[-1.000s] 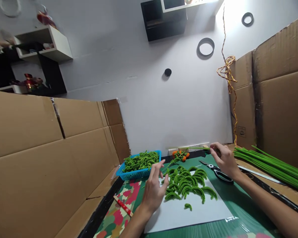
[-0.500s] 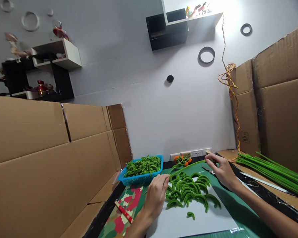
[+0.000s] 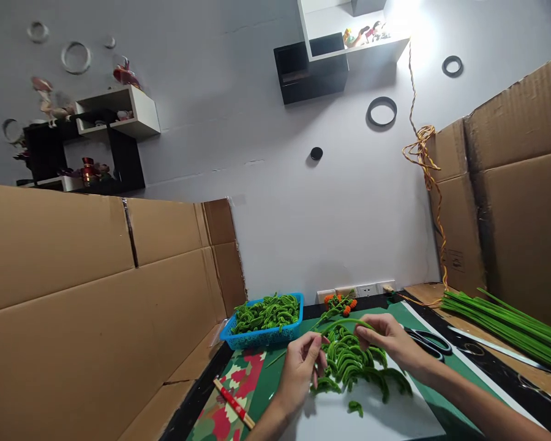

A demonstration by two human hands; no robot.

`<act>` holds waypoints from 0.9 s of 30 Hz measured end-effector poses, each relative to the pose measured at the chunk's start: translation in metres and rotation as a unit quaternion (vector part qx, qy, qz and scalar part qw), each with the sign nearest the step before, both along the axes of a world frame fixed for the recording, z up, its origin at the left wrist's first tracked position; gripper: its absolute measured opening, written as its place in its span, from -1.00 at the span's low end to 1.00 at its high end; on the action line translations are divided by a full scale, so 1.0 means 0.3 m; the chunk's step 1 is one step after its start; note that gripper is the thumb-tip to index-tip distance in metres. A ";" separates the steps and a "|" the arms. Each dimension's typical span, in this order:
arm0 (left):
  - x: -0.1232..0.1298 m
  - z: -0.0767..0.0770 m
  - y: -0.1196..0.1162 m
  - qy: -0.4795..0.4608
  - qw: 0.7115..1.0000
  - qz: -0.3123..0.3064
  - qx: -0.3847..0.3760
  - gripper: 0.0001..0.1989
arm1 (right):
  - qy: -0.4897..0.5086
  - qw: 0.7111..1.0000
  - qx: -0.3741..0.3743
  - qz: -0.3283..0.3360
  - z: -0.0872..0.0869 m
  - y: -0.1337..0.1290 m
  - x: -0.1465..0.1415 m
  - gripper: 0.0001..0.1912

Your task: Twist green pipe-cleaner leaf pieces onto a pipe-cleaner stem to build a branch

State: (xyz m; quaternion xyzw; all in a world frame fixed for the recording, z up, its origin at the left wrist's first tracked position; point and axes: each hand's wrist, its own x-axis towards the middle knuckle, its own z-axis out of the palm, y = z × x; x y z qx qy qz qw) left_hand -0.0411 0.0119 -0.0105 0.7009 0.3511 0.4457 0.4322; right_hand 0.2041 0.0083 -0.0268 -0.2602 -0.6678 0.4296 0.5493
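Currently, the right hand [image 3: 383, 335] is closed in a pinch, thumb against fingers, on one end of a green stem [image 3: 342, 322]. This stem bows between the two hands, above the far part of the pile. The left hand [image 3: 303, 361] is half closed at the opposite end, fingers curled; whether its fingertips grip the stem or only rest against it cannot be told.

Progress, as judged from the layout: the stem in hand is partly curved and not yet laid down. Beneath it, many curved green pieces [image 3: 349, 366] lie overlapping on a white sheet [image 3: 371, 422]; these appear finished. One short curl [image 3: 355, 408] lies apart on the near side. Beyond the left hand, a blue basket [image 3: 257, 338] is heaped with similar green pieces. On the right side of the desk [image 3: 265, 389], a bundle of straight green stems [image 3: 500, 318] appears unworked, so considerable stock remains.

Visibility limits: the right hand hides the blades of the scissors [image 3: 429, 343]. The left hand covers part of the pile, preventing a count. The near edge of the sheet and the outer ends of the bundle are cut off. Behind the pile, the orange-tipped sprig [image 3: 346, 306] is too small for detail.
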 end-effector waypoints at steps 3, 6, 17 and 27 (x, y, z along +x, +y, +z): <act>0.024 -0.011 -0.007 -0.020 0.998 -0.037 -0.044 -0.34 | 0.039 0.999 -0.026 0.023 0.003 -0.034 -0.048 -0.49; 0.043 -0.009 -0.026 -0.033 0.996 -0.053 -0.061 -0.37 | 0.120 0.989 -0.070 0.050 0.020 -0.069 -0.078 -0.48; 0.196 0.049 -0.089 0.031 0.964 -0.224 -0.138 -0.42 | 0.260 0.944 -0.172 0.108 0.094 -0.103 -0.083 -0.27; 0.242 -0.039 -0.102 -0.017 0.952 -0.246 -0.182 -0.47 | 0.214 0.968 -0.133 0.003 0.095 -0.105 -0.071 -0.15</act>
